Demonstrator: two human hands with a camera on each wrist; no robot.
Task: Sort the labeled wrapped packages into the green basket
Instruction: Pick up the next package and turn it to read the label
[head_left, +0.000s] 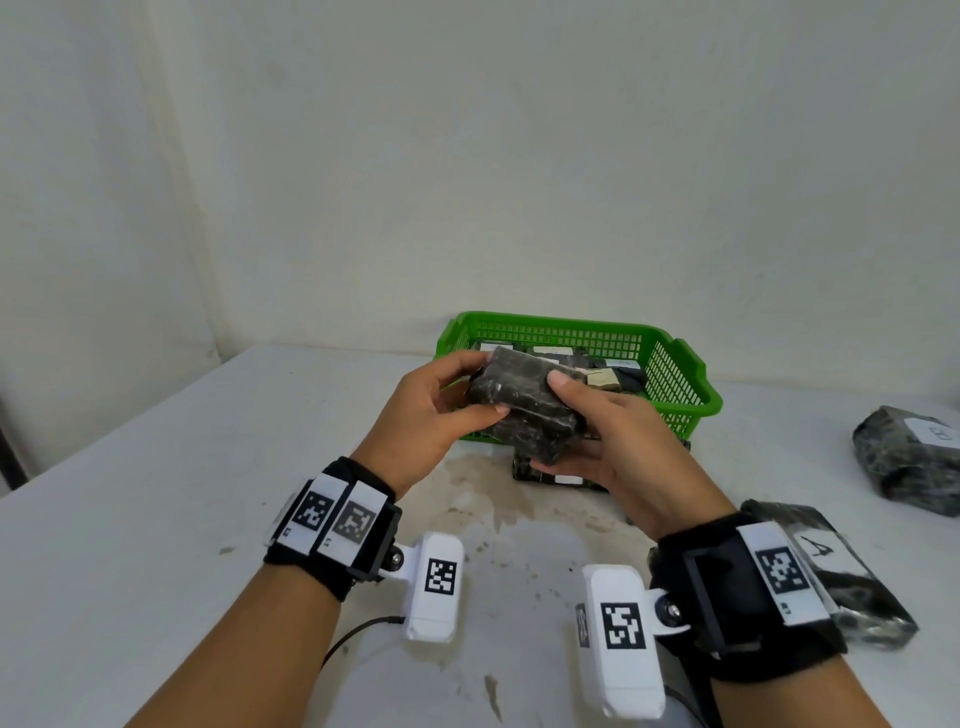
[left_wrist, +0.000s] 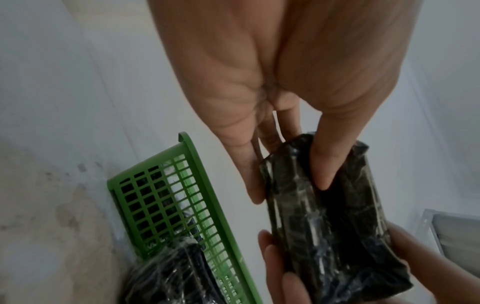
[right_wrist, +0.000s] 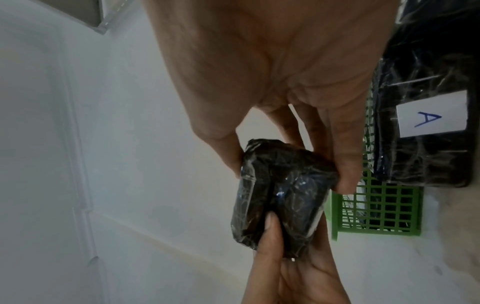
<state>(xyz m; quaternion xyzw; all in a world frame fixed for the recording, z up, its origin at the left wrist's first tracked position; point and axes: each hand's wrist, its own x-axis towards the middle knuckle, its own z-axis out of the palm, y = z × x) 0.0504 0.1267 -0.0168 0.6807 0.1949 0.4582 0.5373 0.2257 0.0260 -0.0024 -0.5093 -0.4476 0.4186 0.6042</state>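
Both hands hold one dark wrapped package (head_left: 524, 405) in the air just in front of the green basket (head_left: 680, 384). My left hand (head_left: 441, 405) grips its left end, thumb in front and fingers behind. My right hand (head_left: 597, 431) grips its right end, thumb on top. No label shows on the held package (left_wrist: 330, 218) from any view; it is also seen end-on (right_wrist: 280, 197). The basket holds several wrapped packages with white labels (head_left: 605, 376).
A package labelled A (head_left: 841, 571) lies on the white table (head_left: 156, 493) by my right wrist. Another labelled package (head_left: 909, 457) sits at the far right. One more package (head_left: 545, 475) lies under my hands, against the basket front. Walls stand close behind and left.
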